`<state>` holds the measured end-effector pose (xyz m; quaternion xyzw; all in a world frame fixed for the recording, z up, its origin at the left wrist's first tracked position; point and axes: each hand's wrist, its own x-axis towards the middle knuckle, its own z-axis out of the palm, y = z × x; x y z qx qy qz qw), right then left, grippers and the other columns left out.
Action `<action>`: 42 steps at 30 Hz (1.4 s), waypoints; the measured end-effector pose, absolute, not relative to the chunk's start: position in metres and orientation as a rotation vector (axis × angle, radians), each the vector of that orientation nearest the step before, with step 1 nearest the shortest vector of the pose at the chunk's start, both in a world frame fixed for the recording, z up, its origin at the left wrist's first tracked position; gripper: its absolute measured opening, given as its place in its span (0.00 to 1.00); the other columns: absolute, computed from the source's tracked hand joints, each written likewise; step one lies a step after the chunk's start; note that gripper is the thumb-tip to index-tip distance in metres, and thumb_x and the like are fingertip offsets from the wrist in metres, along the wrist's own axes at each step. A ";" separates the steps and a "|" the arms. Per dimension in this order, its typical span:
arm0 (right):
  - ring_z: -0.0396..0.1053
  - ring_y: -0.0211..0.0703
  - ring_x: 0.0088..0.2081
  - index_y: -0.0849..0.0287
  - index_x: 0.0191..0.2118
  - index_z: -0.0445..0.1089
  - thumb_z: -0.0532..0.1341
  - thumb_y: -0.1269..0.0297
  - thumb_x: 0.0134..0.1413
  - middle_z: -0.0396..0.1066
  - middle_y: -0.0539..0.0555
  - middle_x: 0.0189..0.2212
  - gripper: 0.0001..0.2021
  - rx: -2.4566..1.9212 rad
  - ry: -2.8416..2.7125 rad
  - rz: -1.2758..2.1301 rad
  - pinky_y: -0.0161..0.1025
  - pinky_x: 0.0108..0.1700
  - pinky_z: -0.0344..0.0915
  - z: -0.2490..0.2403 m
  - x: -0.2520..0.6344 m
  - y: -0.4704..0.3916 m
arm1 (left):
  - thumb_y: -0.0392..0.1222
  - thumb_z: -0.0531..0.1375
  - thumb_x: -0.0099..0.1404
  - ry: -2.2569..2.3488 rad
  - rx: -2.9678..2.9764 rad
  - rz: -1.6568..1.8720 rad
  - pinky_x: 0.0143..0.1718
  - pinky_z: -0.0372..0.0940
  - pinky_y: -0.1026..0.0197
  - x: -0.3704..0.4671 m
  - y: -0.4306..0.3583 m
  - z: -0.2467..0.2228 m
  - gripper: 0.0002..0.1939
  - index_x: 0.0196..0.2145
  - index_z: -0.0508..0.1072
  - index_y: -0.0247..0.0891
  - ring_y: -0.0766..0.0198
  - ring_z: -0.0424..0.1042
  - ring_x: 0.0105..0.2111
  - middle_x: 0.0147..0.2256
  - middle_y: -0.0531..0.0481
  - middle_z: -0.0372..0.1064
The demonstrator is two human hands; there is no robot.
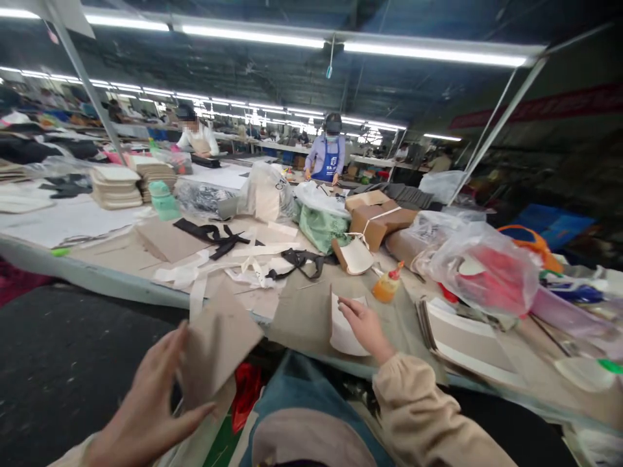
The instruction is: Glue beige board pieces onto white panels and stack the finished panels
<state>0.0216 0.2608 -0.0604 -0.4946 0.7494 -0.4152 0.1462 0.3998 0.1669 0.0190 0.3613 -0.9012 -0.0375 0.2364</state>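
My left hand (150,402), at the lower left, has its thumb and fingers spread around the near edge of a grey-brown board (219,347), which is tilted and slightly blurred beyond the table's front edge. My right hand (365,324) rests with extended fingers on a white curved piece (343,334) lying on a grey sheet (299,311). Just beyond that hand, an orange glue bottle with a red tip (386,287) stands on the sheet. To the right lies a stack of white-and-brown panels (467,337).
Black straps (214,237) and white strips lie across the table's left half. Farther back are plastic bags (267,191), a brown carton (377,220) and stacked boards (115,187). A clear bag with red contents (487,269) is at the right. Two people work at tables beyond.
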 end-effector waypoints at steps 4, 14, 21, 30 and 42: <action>0.64 0.38 0.26 0.60 0.46 0.71 0.50 0.48 0.58 0.72 0.56 0.32 0.23 -1.077 1.884 -1.466 0.34 0.25 0.60 -0.021 0.026 0.297 | 0.50 0.64 0.45 -2.800 0.655 -0.103 0.57 0.40 0.34 0.296 0.173 0.040 0.55 0.64 0.38 0.39 0.39 0.46 0.60 0.59 0.33 0.46; 0.53 0.35 0.22 0.61 0.28 0.72 0.60 0.47 0.48 0.59 0.47 0.17 0.19 -0.675 1.972 -1.528 0.33 0.24 0.50 -0.022 -0.014 0.366 | 0.46 0.68 0.40 -2.926 0.265 -0.178 0.55 0.34 0.29 0.180 0.195 0.043 0.54 0.62 0.48 0.41 0.34 0.38 0.61 0.62 0.29 0.35; 0.62 0.41 0.24 0.55 0.31 0.71 0.65 0.50 0.41 0.69 0.51 0.26 0.15 -0.169 1.466 -1.876 0.36 0.27 0.59 -0.020 -0.038 0.366 | 0.34 0.53 0.62 -2.494 0.231 -0.573 0.49 0.62 0.54 0.167 0.193 -0.009 0.15 0.47 0.67 0.37 0.58 0.65 0.47 0.45 0.40 0.66; 0.46 0.32 0.18 0.59 0.28 0.70 0.65 0.49 0.41 0.54 0.44 0.15 0.17 -0.269 1.335 -1.709 0.32 0.21 0.41 -0.045 -0.006 0.310 | 0.36 0.52 0.59 -2.469 0.480 -0.238 0.43 0.67 0.49 0.161 0.172 -0.078 0.14 0.40 0.73 0.38 0.53 0.71 0.43 0.39 0.42 0.73; 0.52 0.34 0.19 0.59 0.23 0.68 0.63 0.51 0.47 0.56 0.46 0.15 0.16 -0.352 1.759 -1.966 0.33 0.22 0.49 -0.024 -0.019 0.326 | 0.37 0.61 0.58 -2.422 0.384 -0.061 0.42 0.64 0.57 0.171 0.188 0.017 0.17 0.47 0.68 0.39 0.59 0.68 0.37 0.38 0.46 0.69</action>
